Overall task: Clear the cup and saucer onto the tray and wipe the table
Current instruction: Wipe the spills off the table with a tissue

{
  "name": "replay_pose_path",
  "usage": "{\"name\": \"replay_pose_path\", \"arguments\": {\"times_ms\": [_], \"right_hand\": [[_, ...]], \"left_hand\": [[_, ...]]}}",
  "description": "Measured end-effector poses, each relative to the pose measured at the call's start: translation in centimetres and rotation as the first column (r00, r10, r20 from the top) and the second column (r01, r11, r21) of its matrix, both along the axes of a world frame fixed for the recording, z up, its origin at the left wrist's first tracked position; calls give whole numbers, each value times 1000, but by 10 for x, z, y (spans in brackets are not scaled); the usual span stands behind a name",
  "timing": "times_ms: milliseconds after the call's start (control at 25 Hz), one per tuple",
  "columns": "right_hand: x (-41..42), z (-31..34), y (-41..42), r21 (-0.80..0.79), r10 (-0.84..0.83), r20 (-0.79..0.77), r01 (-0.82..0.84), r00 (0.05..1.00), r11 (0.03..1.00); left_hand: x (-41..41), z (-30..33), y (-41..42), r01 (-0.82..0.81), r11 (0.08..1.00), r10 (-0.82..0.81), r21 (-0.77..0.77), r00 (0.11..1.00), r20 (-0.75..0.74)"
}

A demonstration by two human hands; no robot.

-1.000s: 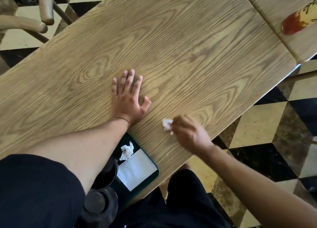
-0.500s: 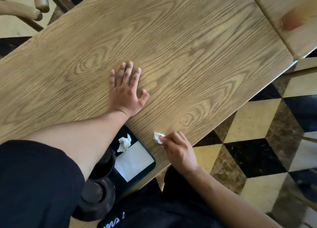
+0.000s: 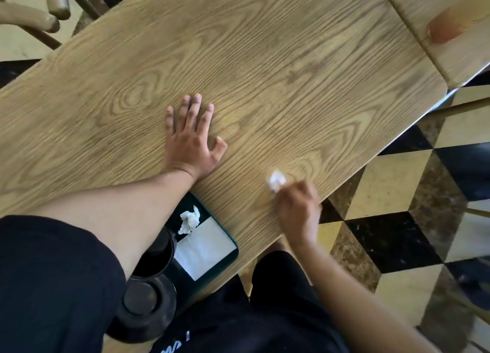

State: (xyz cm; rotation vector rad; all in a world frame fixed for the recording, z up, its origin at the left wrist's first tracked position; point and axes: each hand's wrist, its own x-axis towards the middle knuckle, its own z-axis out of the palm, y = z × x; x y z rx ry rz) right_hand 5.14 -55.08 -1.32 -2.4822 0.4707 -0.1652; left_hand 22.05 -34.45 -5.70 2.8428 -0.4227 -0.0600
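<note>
No legible text, label, brand, number or sign in the head view. White lettering shows at the bottom edge on the person's dark garment [image 3: 185,339], cut off by the frame and too partial to read. White paper sheet [image 3: 204,249] on the dark green tray [image 3: 233,249] carries no print that can be made out.
</note>
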Motion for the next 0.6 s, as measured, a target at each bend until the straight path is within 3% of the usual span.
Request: {"name": "replay_pose_path", "arguments": {"times_ms": [120, 200, 240, 320, 400, 440, 520, 600], "right_hand": [[-54, 3, 26, 97, 358, -13, -355, 934, 930], [-37, -3, -3, 45, 421, 7, -421, 907, 906], [-21, -4, -23, -7, 341, 21, -341, 940, 940], [21, -6, -69, -101, 1, 41, 3, 999, 995], [40, -8, -91, -80, -334, -19, 331, 943, 940], [36, -9, -84, -56, -405, -26, 403, 914, 913], [7, -10, -41, -44, -311, 27, 312, 950, 949], [-41, -8, 15, -4, -3, 47, 3, 999, 1000]], "left_hand": [[0, -1, 2, 13, 1000, -13, 22, 1000, 0], [0, -1, 2, 13, 1000, -13, 16, 1000, 1], [-1, -2, 1, 11, 1000, -11, 9, 1000, 1], [0, -3, 1, -5, 1000, 5, 2, 1000, 2], [0, -1, 2, -6, 1000, 6, 1, 1000, -14], [1, -2, 2, -3, 1000, 3, 2, 1000, -19], [0, -4, 0, 9, 1000, -9, 10, 1000, -7], [1, -7, 2, 14, 1000, -14, 8, 1000, 8]]}}
